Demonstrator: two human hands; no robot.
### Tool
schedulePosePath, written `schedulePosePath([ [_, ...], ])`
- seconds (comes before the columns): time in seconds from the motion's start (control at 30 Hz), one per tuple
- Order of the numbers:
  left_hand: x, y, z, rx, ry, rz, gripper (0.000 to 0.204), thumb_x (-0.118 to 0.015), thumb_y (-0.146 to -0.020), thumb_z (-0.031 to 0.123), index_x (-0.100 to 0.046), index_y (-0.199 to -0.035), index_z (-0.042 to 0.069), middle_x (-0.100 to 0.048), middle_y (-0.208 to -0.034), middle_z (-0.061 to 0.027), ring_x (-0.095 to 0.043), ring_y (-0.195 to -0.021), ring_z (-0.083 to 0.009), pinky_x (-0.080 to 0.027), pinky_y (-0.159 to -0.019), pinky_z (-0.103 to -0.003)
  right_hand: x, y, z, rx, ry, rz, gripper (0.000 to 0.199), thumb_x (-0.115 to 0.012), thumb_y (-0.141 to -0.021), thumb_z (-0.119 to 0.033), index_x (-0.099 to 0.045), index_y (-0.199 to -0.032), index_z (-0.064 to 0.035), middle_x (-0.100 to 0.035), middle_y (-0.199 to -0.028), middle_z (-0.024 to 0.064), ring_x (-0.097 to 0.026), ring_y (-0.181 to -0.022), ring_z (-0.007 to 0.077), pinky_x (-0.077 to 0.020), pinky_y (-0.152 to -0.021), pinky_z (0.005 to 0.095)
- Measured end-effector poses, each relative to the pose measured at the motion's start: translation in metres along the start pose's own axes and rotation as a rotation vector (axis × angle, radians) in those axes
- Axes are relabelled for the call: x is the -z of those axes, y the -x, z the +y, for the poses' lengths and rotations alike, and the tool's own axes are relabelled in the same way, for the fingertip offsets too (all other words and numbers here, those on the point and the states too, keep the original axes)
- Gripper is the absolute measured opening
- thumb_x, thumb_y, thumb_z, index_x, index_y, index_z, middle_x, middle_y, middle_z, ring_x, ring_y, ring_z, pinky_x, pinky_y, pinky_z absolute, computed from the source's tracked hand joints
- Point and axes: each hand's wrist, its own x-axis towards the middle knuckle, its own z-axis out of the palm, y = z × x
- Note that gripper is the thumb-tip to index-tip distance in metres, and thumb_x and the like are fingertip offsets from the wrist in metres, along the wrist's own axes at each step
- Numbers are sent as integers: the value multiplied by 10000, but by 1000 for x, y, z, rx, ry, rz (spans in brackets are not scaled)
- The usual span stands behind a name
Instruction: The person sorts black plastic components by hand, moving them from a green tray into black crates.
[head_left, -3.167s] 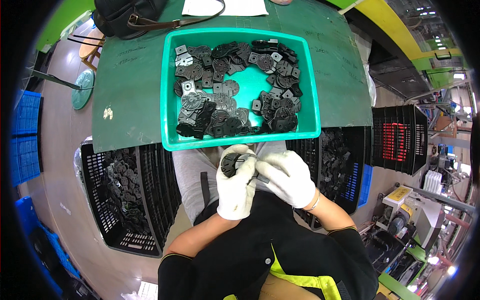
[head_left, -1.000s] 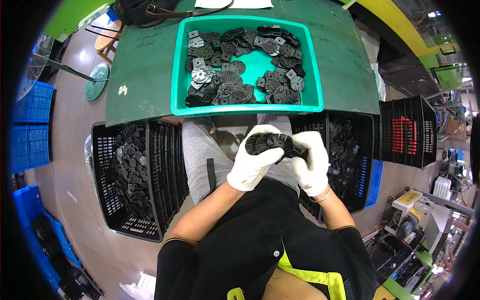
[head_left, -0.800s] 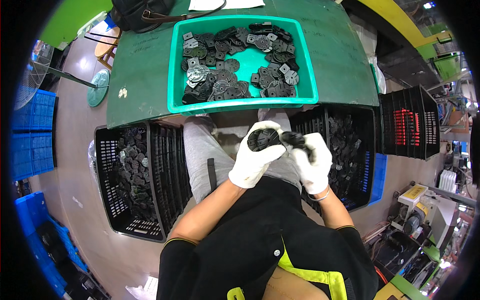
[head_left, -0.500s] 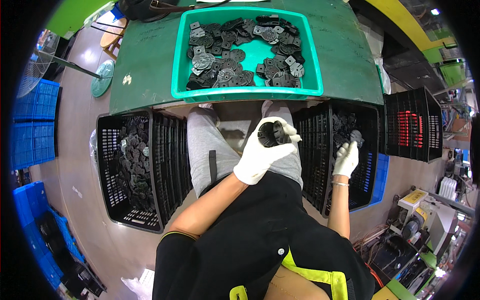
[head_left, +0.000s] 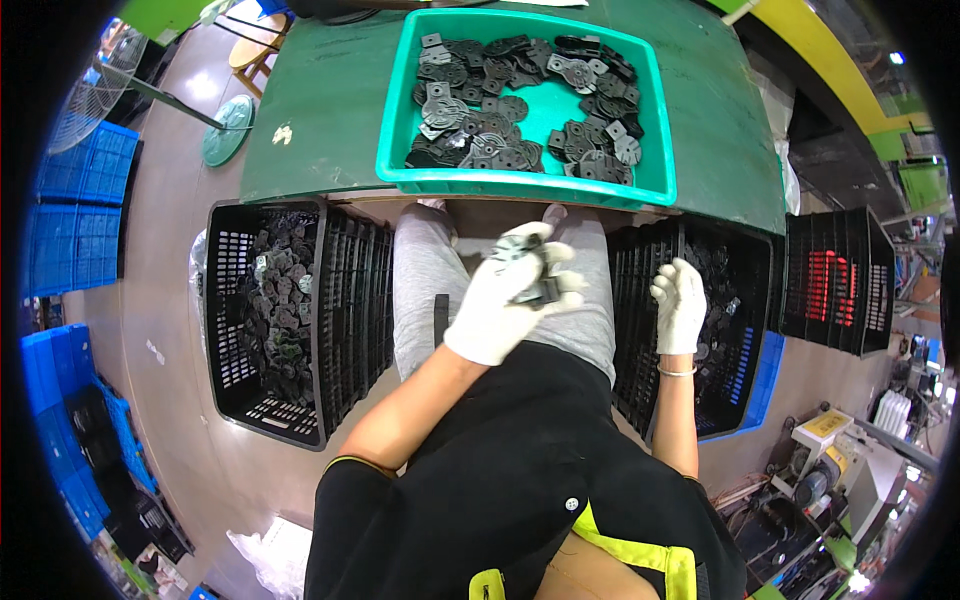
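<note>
Your green surface [head_left: 320, 120] carries a teal tray [head_left: 660, 180] of dark metal parts at its near edge. Below that edge a black crate [head_left: 230, 300] stands on your left and another black crate [head_left: 640, 300] on your right. Your left hand [head_left: 505, 305] is over your lap, fingers closed on a blurred stack of parts [head_left: 528, 270], probably several plates. Your right hand [head_left: 680, 305] hangs over the right crate, fingers loosely curled and seemingly holding nothing.

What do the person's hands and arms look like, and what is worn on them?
Both the left hand and the right hand wear white knit gloves that end at the wrist. The forearms are bare. A thin bracelet circles the right wrist. Short black sleeves cover the upper arms, and the left one has a narrow yellow edge.
</note>
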Motion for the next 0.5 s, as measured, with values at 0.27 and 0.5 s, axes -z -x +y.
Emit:
schedulePosePath([
  [0.27, 117, 87, 132, -593, -339, 523, 456, -693, -811, 165, -492, -1209, 68, -586, -1079, -123, -581, -932, -223, -507, -778, -377, -160, -20, -77, 616, 861, -633, 134, -574, -869, -83, -608, -985, -27, -639, -896, 109, -629, -782, 229, -493, -718, 307],
  [0.5, 179, 151, 204, -719, -1466, 1575, 711, -676, -848, 331, -351, -1378, -15, -401, -1403, -203, -422, -1267, -297, -329, -1060, -366, -242, -73, -57, 427, 1355, -956, 245, -605, -835, -273, -599, -933, -50, -607, -888, 153, -598, -822, 327, -481, -693, 375],
])
